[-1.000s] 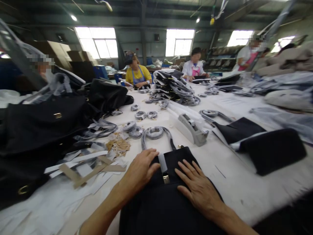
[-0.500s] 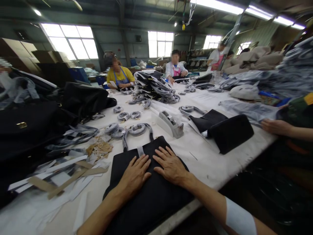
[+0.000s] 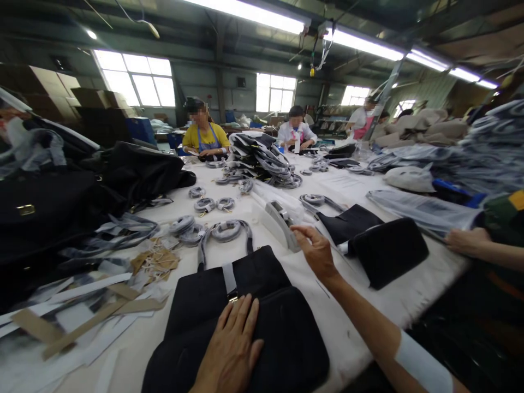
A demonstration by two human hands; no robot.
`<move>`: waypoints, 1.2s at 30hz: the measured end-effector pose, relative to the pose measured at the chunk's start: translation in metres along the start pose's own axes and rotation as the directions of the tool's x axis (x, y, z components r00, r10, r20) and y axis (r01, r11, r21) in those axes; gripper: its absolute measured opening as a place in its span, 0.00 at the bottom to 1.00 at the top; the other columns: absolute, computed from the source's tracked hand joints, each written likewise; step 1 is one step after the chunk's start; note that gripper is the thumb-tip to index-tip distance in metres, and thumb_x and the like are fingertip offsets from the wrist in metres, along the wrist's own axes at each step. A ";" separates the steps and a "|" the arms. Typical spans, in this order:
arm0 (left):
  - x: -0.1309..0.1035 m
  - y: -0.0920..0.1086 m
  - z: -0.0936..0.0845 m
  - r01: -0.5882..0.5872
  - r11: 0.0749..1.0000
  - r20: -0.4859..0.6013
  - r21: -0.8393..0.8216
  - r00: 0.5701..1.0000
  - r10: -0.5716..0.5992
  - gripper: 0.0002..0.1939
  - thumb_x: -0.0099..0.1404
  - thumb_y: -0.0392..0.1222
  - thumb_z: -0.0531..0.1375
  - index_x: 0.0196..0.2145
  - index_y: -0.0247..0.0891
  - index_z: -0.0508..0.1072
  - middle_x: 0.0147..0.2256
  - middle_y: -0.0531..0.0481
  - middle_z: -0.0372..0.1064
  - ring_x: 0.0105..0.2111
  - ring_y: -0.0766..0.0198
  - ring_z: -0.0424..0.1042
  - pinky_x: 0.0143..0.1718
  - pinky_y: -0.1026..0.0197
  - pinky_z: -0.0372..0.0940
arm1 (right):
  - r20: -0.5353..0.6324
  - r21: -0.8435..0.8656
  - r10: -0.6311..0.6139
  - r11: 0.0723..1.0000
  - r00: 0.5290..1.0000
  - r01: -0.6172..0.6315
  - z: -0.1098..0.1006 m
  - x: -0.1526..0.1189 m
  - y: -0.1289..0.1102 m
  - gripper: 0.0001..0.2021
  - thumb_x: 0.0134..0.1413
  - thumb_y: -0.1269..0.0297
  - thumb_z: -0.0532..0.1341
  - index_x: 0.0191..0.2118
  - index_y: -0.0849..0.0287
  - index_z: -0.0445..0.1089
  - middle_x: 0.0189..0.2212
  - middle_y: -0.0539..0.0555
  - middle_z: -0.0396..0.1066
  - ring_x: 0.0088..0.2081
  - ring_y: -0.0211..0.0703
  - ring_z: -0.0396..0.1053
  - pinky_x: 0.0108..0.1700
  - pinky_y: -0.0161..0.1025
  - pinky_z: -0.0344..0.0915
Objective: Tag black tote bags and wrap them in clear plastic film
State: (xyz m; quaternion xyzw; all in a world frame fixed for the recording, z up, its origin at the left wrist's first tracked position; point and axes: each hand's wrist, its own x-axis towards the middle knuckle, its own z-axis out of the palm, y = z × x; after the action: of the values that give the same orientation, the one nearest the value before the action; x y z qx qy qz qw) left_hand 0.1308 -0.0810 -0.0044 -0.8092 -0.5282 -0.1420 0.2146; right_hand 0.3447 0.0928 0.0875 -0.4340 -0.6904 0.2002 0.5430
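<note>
**Left hand flat on the bag, right hand at the tape dispenser**

Your left hand grips nothing: it lies palm down, fingers spread, pressing on the black bag. Your right hand is stretched out over the table, fingers loosely curled, with its fingertips right at the near end of the grey tape dispenser; you cannot tell from this view whether they pinch anything or only touch it.

The black bag lies flat on the white table, close to its near edge and directly in front of you. A pale wrapped strap with a gold buckle runs down its upper half, just above your left fingertips. The bag's handle, wrapped in grey, loops out past its far edge.

To your right lie a black pouch and another person's hand on clear plastic. To your left sit cardboard strips and paper tags. Farther up the table, a heap of wrapped handles.
</note>
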 end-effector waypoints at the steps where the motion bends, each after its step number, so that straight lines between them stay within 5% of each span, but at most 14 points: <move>1: 0.000 -0.001 0.002 -0.011 1.000 -0.020 0.008 1.000 0.011 0.30 0.64 0.43 0.56 0.63 0.37 0.57 0.60 0.43 0.62 0.57 0.55 0.64 0.54 0.52 0.65 | -0.016 -0.049 0.014 0.999 1.000 -0.015 -0.001 0.020 0.007 0.13 0.58 0.57 0.57 0.41 0.57 0.75 0.39 0.53 0.77 0.42 0.45 0.73 0.47 0.41 0.67; 7: 0.002 -0.002 0.003 -0.039 0.999 0.004 -0.017 0.999 0.039 0.32 0.64 0.49 0.56 0.63 0.36 0.57 0.60 0.43 0.62 0.57 0.54 0.64 0.53 0.53 0.65 | 0.095 -0.419 0.230 0.892 0.968 -0.171 0.019 0.127 0.070 0.17 0.59 0.60 0.54 0.49 0.61 0.73 0.45 0.57 0.76 0.46 0.45 0.72 0.50 0.39 0.65; 12: 0.006 -0.001 -0.003 -0.004 0.996 0.039 -0.087 0.999 0.008 0.32 0.65 0.53 0.55 0.63 0.35 0.57 0.59 0.43 0.63 0.56 0.54 0.66 0.52 0.52 0.65 | 0.193 -0.605 0.423 0.761 0.885 -0.232 0.046 0.171 0.121 0.22 0.53 0.60 0.61 0.53 0.65 0.70 0.49 0.63 0.73 0.51 0.50 0.70 0.53 0.42 0.63; 20: 0.011 0.000 -0.005 0.069 0.983 -0.026 -0.172 0.997 -0.075 0.30 0.66 0.59 0.53 0.59 0.38 0.63 0.55 0.47 0.68 0.52 0.57 0.69 0.52 0.55 0.65 | 0.282 -0.792 0.528 0.600 0.801 -0.117 0.059 0.173 0.146 0.20 0.48 0.67 0.64 0.49 0.64 0.73 0.48 0.66 0.72 0.51 0.55 0.69 0.51 0.44 0.62; 28: 0.009 -0.005 0.004 0.013 0.988 -0.116 -0.157 0.993 -0.032 0.31 0.65 0.60 0.54 0.58 0.37 0.64 0.53 0.47 0.71 0.50 0.58 0.71 0.50 0.56 0.66 | 0.321 -0.763 0.354 0.646 0.878 0.018 0.051 0.167 0.130 0.20 0.55 0.61 0.61 0.53 0.62 0.69 0.52 0.62 0.69 0.54 0.49 0.65 0.56 0.41 0.59; 32: 0.004 -0.007 0.017 -0.013 0.986 -0.118 -0.169 0.993 -0.007 0.35 0.64 0.61 0.54 0.61 0.37 0.60 0.53 0.46 0.71 0.49 0.57 0.71 0.48 0.56 0.67 | 0.357 -0.751 0.374 0.660 0.856 0.025 0.063 0.172 0.135 0.16 0.61 0.60 0.59 0.52 0.61 0.68 0.49 0.58 0.70 0.49 0.46 0.69 0.52 0.48 0.65; 36: 0.003 -0.003 0.009 0.044 0.966 -0.029 -0.253 0.998 -0.053 0.36 0.65 0.59 0.55 0.64 0.39 0.55 0.55 0.44 0.68 0.52 0.55 0.69 0.51 0.54 0.66 | 0.346 -0.782 0.445 0.624 0.826 -0.009 0.066 0.171 0.147 0.15 0.63 0.58 0.58 0.50 0.60 0.68 0.49 0.58 0.69 0.47 0.46 0.69 0.49 0.49 0.67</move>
State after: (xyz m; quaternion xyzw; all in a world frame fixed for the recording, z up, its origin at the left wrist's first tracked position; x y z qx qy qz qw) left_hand 0.1295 -0.0728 -0.0107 -0.8142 -0.5214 -0.2276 0.1158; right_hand 0.3337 0.3249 0.0544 -0.6365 -0.7637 0.0732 0.0797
